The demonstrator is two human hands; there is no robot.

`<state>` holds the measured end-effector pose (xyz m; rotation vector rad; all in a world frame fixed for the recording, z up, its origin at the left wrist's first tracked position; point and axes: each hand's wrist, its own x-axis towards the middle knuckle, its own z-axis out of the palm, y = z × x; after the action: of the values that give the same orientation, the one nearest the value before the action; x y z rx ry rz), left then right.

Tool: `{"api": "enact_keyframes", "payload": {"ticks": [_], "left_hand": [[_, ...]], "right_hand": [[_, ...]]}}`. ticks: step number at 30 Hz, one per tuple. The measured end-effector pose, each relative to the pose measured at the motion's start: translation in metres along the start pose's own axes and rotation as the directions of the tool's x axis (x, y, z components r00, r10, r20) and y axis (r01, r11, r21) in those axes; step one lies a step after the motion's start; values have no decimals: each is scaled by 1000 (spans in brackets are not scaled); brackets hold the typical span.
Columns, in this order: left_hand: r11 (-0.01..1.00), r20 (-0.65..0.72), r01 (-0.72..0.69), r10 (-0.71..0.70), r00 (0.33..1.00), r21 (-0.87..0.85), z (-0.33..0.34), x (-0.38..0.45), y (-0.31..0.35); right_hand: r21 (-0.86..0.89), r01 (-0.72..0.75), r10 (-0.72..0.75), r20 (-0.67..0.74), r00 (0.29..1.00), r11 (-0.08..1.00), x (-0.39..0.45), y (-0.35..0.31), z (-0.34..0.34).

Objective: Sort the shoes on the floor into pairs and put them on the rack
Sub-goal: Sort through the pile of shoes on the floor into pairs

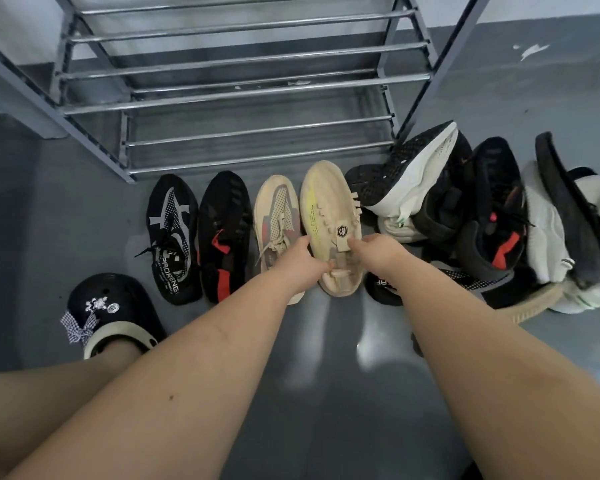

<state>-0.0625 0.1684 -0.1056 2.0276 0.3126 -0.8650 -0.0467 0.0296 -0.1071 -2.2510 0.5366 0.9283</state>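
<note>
Both my hands grip one beige sneaker at its heel end: my left hand on its left side, my right hand on the tongue tab. A second beige sneaker lies just left of it on the floor. Further left stand a black sneaker with red accents and a black-and-grey sneaker. A heap of mixed shoes lies to the right. The metal shoe rack stands right behind the row, its bars bare.
My left foot in a black clog with a checked bow stands at the lower left. Grey floor stretches in front of me. A grey-and-white wall backs the rack. The heap holds black, white and red-trimmed shoes.
</note>
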Motion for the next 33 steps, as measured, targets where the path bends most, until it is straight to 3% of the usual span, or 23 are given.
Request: {"api": "enact_keyframes", "payload": {"ticks": [4, 8, 12, 16, 23, 29, 33], "left_hand": [[909, -31, -114, 138, 990, 400, 9, -4, 1], [771, 72, -230, 234, 970, 594, 23, -8, 5], [689, 146, -291, 262, 954, 664, 39, -12, 13], [664, 194, -341, 287, 938, 666, 58, -8, 30], [504, 269, -486, 444, 855, 714, 90, 10, 82], [550, 258, -495, 453, 853, 673, 133, 25, 115], [713, 225, -369, 292, 929, 596, 156, 31, 121]], "right_hand": [[-189, 56, -55, 12, 998, 980, -20, 19, -5], [-361, 46, -81, -82, 993, 931, -28, 48, -11], [-440, 21, -139, -237, 962, 898, -42, 77, -28], [-410, 1, -171, -379, 909, 912, -48, 102, -49], [-350, -115, -54, -437, 898, 930, -55, 141, -77], [-315, -175, 18, -445, 895, 933, -53, 164, -95], [-271, -177, 43, -439, 898, 946, -47, 169, -100]]}}
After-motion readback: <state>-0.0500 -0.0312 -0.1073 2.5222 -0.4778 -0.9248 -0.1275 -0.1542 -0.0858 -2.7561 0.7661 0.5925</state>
